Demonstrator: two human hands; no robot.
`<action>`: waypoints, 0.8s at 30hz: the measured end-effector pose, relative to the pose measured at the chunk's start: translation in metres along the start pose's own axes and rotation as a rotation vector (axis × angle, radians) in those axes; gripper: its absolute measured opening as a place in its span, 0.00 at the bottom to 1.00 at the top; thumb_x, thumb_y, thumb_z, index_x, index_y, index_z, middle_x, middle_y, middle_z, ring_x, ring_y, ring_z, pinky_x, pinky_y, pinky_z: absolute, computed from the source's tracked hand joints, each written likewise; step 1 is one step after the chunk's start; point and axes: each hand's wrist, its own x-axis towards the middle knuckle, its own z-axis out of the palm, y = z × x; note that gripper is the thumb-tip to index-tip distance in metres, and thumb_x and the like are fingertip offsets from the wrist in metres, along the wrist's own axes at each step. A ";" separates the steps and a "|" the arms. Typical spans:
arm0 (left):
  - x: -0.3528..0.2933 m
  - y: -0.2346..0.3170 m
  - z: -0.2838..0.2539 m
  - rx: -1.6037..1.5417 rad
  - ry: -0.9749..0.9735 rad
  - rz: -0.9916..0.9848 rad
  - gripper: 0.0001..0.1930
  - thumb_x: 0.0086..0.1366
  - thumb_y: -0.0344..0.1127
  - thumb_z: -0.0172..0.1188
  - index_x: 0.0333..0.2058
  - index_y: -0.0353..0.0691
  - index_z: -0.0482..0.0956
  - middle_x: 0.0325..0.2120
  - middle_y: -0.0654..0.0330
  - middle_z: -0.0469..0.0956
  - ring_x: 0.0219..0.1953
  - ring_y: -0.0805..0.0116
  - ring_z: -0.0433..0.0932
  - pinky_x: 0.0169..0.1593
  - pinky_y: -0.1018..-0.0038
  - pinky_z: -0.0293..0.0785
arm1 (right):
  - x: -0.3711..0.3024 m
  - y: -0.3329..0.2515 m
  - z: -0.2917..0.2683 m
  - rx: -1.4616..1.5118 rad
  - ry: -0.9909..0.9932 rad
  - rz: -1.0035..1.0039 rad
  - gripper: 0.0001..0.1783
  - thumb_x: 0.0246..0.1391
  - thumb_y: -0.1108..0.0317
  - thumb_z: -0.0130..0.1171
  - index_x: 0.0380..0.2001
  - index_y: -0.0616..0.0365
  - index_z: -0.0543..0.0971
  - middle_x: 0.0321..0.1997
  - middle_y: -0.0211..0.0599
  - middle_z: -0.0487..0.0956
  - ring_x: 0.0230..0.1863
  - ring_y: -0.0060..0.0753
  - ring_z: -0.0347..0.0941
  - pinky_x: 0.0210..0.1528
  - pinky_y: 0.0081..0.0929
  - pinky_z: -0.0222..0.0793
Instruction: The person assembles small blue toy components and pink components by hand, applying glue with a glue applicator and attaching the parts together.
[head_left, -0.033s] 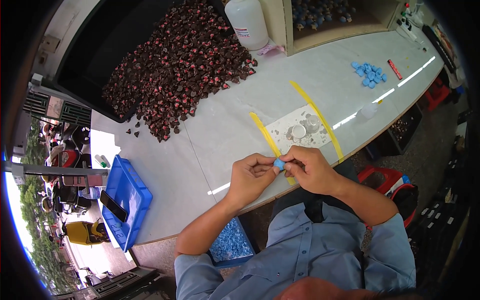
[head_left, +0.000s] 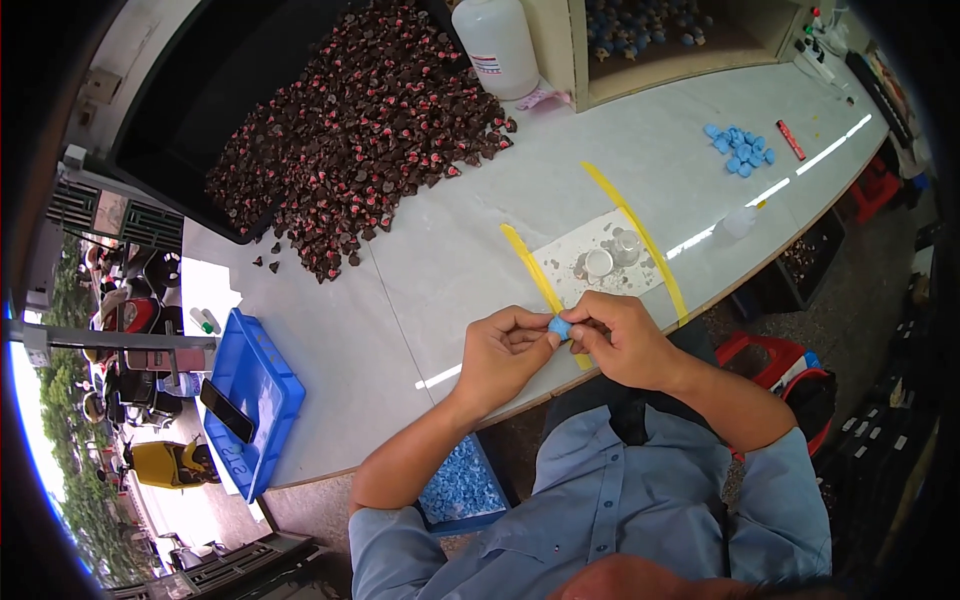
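Note:
A small light-blue piece (head_left: 559, 326) is pinched in the fingertips of both hands, just over the table's near edge. My left hand (head_left: 503, 355) grips it from the left, its fingers curled in. From the other side my right hand (head_left: 630, 342) holds it by thumb and forefinger. The fingers cover much of the piece, so its exact kind does not show. Just beyond the hands lies a stained white sheet (head_left: 560, 257) between yellow tape strips. On it stand a small white-rimmed cup (head_left: 598, 264) and a clear round container (head_left: 627, 247).
Dark pieces with red spots (head_left: 370, 140) are heaped at the far left, beside a white bottle (head_left: 495, 50). Several blue pieces (head_left: 738, 150) and a red marker (head_left: 790, 140) lie far right. A blue tray (head_left: 284, 372) with a phone (head_left: 227, 411) sits left. Below the table is a bin of blue bits (head_left: 460, 482).

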 end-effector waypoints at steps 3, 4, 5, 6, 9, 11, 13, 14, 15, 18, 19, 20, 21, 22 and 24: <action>0.000 -0.001 0.000 -0.010 -0.004 0.014 0.10 0.62 0.22 0.62 0.42 0.26 0.76 0.37 0.52 0.81 0.41 0.72 0.81 0.46 0.80 0.79 | -0.001 0.002 0.002 -0.009 0.014 -0.015 0.06 0.56 0.83 0.53 0.38 0.68 0.74 0.31 0.41 0.78 0.30 0.27 0.80 0.30 0.22 0.74; 0.000 -0.001 0.000 0.013 -0.002 0.004 0.10 0.62 0.21 0.61 0.42 0.26 0.76 0.38 0.52 0.80 0.42 0.71 0.81 0.48 0.79 0.79 | -0.001 0.002 0.001 -0.009 0.013 -0.017 0.06 0.56 0.83 0.53 0.38 0.68 0.74 0.31 0.41 0.78 0.30 0.27 0.80 0.30 0.22 0.74; 0.000 0.000 0.000 0.037 0.003 -0.005 0.10 0.62 0.20 0.61 0.43 0.26 0.76 0.39 0.52 0.80 0.43 0.70 0.81 0.50 0.77 0.78 | -0.001 0.000 -0.001 -0.008 -0.009 -0.002 0.07 0.58 0.82 0.52 0.40 0.68 0.74 0.33 0.40 0.79 0.32 0.25 0.80 0.34 0.22 0.76; -0.001 0.001 0.001 0.039 0.006 -0.001 0.10 0.62 0.20 0.61 0.43 0.26 0.76 0.39 0.52 0.80 0.43 0.70 0.81 0.50 0.77 0.78 | 0.000 0.000 -0.002 -0.008 -0.030 0.013 0.08 0.59 0.82 0.52 0.41 0.68 0.74 0.36 0.39 0.80 0.35 0.24 0.80 0.38 0.22 0.78; -0.003 0.004 0.004 0.011 0.015 0.094 0.11 0.62 0.20 0.61 0.44 0.27 0.75 0.40 0.53 0.80 0.44 0.70 0.80 0.51 0.76 0.78 | -0.001 0.001 0.000 0.135 0.008 0.022 0.08 0.60 0.80 0.51 0.43 0.68 0.73 0.37 0.39 0.80 0.37 0.24 0.80 0.41 0.22 0.78; -0.004 0.007 0.005 0.075 -0.011 0.162 0.12 0.62 0.20 0.60 0.45 0.27 0.75 0.41 0.53 0.79 0.45 0.70 0.80 0.52 0.76 0.78 | -0.003 0.003 0.001 0.192 0.021 0.017 0.07 0.60 0.80 0.51 0.42 0.68 0.73 0.37 0.39 0.80 0.37 0.24 0.80 0.41 0.22 0.78; -0.005 0.008 0.005 0.057 -0.006 0.168 0.12 0.62 0.20 0.60 0.45 0.27 0.75 0.40 0.53 0.79 0.45 0.69 0.80 0.52 0.76 0.78 | -0.003 0.003 0.000 0.251 0.036 0.015 0.07 0.61 0.79 0.52 0.42 0.68 0.73 0.38 0.40 0.80 0.37 0.25 0.80 0.41 0.22 0.78; -0.005 0.007 0.005 0.037 -0.002 0.172 0.12 0.62 0.20 0.60 0.45 0.27 0.75 0.40 0.53 0.79 0.45 0.69 0.80 0.52 0.76 0.78 | -0.002 0.001 -0.002 0.236 0.009 0.040 0.07 0.61 0.79 0.51 0.42 0.68 0.73 0.38 0.40 0.80 0.38 0.24 0.80 0.43 0.23 0.78; -0.005 0.008 0.005 0.036 -0.002 0.172 0.12 0.62 0.20 0.60 0.45 0.27 0.75 0.40 0.53 0.79 0.45 0.69 0.80 0.52 0.76 0.78 | -0.002 0.001 -0.003 0.221 -0.018 0.066 0.07 0.62 0.79 0.50 0.43 0.68 0.72 0.39 0.40 0.80 0.39 0.24 0.79 0.44 0.24 0.78; -0.004 0.009 0.004 -0.045 -0.021 0.090 0.11 0.62 0.19 0.60 0.44 0.27 0.75 0.40 0.53 0.79 0.45 0.69 0.80 0.52 0.75 0.78 | -0.003 0.001 -0.005 0.191 -0.049 0.064 0.07 0.62 0.79 0.51 0.43 0.68 0.72 0.39 0.39 0.80 0.39 0.24 0.79 0.44 0.23 0.77; -0.004 0.009 0.004 -0.035 -0.019 0.078 0.11 0.62 0.20 0.60 0.44 0.27 0.75 0.40 0.52 0.79 0.44 0.69 0.80 0.51 0.76 0.78 | -0.003 0.001 -0.005 0.192 -0.046 0.067 0.07 0.62 0.79 0.51 0.43 0.68 0.72 0.39 0.39 0.80 0.39 0.24 0.79 0.44 0.23 0.77; -0.003 0.009 0.003 -0.025 -0.017 0.066 0.11 0.62 0.21 0.61 0.43 0.26 0.75 0.40 0.51 0.79 0.44 0.68 0.81 0.50 0.76 0.79 | -0.003 0.000 -0.005 0.201 -0.044 0.081 0.07 0.61 0.79 0.51 0.43 0.68 0.73 0.38 0.39 0.81 0.39 0.23 0.79 0.44 0.23 0.77; -0.003 0.008 0.003 -0.025 -0.019 0.063 0.11 0.62 0.21 0.61 0.43 0.26 0.75 0.40 0.51 0.79 0.44 0.68 0.81 0.50 0.76 0.79 | -0.003 -0.001 -0.005 0.210 -0.041 0.094 0.07 0.61 0.80 0.51 0.43 0.68 0.73 0.38 0.39 0.81 0.38 0.23 0.79 0.43 0.22 0.77; -0.004 0.007 0.002 -0.030 -0.015 0.065 0.11 0.62 0.21 0.61 0.43 0.26 0.75 0.40 0.50 0.80 0.43 0.69 0.81 0.50 0.77 0.79 | -0.003 0.000 -0.004 0.211 -0.038 0.098 0.07 0.61 0.80 0.51 0.43 0.68 0.73 0.38 0.39 0.81 0.38 0.23 0.79 0.43 0.22 0.77; -0.002 0.005 0.002 -0.037 -0.017 0.064 0.11 0.62 0.21 0.61 0.43 0.26 0.75 0.40 0.50 0.80 0.43 0.69 0.81 0.49 0.78 0.79 | -0.001 0.001 -0.004 0.159 -0.030 0.076 0.07 0.60 0.81 0.51 0.42 0.69 0.73 0.37 0.39 0.81 0.37 0.23 0.80 0.42 0.22 0.77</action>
